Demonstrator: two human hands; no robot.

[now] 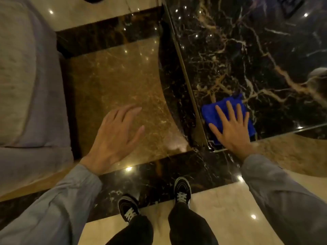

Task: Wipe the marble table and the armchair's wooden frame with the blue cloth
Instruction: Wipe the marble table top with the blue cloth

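The blue cloth (212,112) lies folded on the near left corner of the black marble table (247,55), which fills the upper right. My right hand (231,128) presses flat on the cloth with fingers spread. My left hand (116,135) hovers over the brown marble floor to the left of the table, fingers loosely apart and holding nothing. A grey upholstered armchair (26,85) stands at the far left; its wooden frame is barely visible from here.
The table has a thin metal edge (189,89) along its left side. The polished floor (123,85) has brown, black and cream marble panels. My two feet in black shoes (182,190) stand near the table's corner. A blurred pale object (318,75) sits at the right edge.
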